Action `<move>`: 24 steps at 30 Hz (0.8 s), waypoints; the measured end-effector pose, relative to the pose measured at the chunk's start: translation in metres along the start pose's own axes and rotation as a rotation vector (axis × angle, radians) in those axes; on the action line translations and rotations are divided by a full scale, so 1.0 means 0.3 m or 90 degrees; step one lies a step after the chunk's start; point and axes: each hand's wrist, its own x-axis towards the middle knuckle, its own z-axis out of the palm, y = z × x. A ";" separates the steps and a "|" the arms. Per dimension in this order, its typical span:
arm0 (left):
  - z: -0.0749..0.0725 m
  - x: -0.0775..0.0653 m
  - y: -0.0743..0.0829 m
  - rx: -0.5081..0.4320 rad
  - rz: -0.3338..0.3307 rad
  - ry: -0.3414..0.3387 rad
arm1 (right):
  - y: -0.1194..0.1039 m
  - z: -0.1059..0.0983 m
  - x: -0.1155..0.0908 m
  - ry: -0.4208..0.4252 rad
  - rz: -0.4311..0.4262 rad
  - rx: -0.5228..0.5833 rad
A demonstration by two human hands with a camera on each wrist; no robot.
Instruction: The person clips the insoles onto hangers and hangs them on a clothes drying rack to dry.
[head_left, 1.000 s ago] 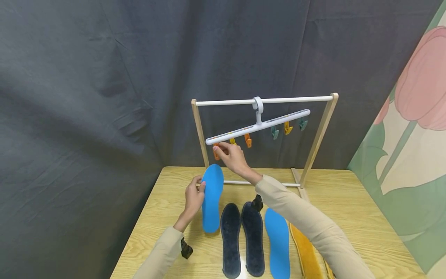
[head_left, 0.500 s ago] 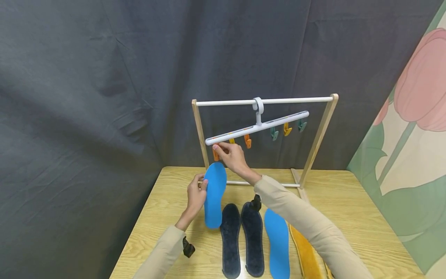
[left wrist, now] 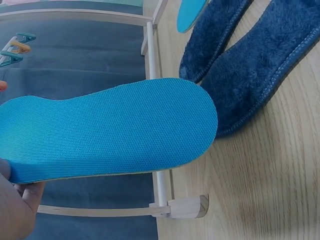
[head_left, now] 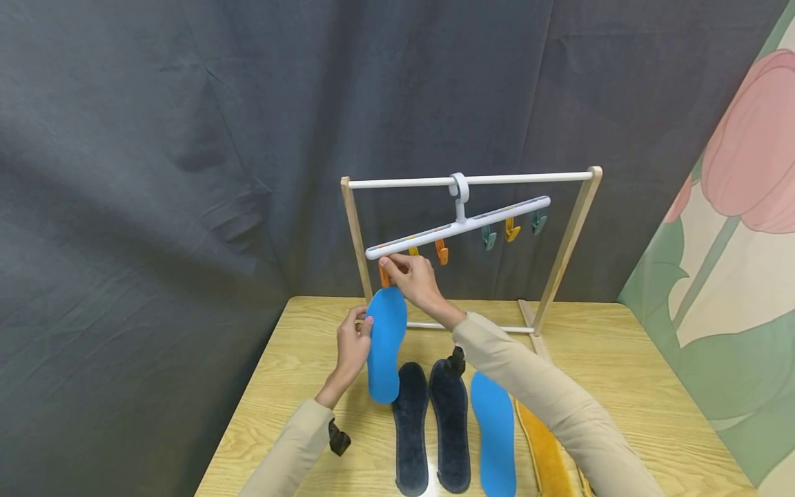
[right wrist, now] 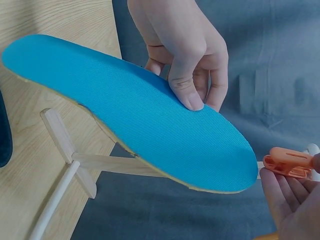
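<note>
A blue insole (head_left: 385, 348) is held up off the table, its top end tilted slightly right. My left hand (head_left: 352, 343) pinches its left edge between thumb and fingers. My right hand (head_left: 417, 281) pinches an orange clip (right wrist: 287, 161) at the low left end of a white hanger (head_left: 459, 226). In the right wrist view the insole's tip sits right beside that clip; whether they touch I cannot tell. The left wrist view shows the insole's textured blue face (left wrist: 115, 130), with the left thumb at its edge.
The hanger hooks over a wooden rack's white rail (head_left: 528, 177), with more coloured clips such as a yellow one (head_left: 512, 230). On the table (head_left: 292, 386) lie two dark fuzzy insoles (head_left: 411, 428), another blue insole (head_left: 495, 435) and mustard insoles (head_left: 545, 449), partly behind the right sleeve.
My left hand has carried the blue insole a little right and up, bringing its top end closer to the orange clip. The right hand stays on the clip, which has shifted slightly.
</note>
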 end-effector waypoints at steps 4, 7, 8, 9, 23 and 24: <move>0.005 0.003 -0.003 -0.021 0.023 0.007 | 0.000 0.001 0.001 0.005 0.002 -0.008; 0.027 0.005 -0.060 -0.049 0.051 0.009 | 0.000 0.001 0.001 0.008 0.002 -0.015; 0.028 0.005 -0.061 -0.054 0.055 0.009 | 0.000 0.001 0.001 0.009 0.002 -0.016; 0.029 0.005 -0.061 -0.059 0.059 0.010 | 0.000 0.001 0.001 0.010 0.003 -0.018; -0.001 0.002 0.007 -0.001 0.005 0.004 | -0.005 0.002 0.003 0.009 0.001 -0.014; -0.001 0.002 0.007 -0.005 0.004 0.004 | -0.006 0.002 0.004 0.009 0.001 -0.015</move>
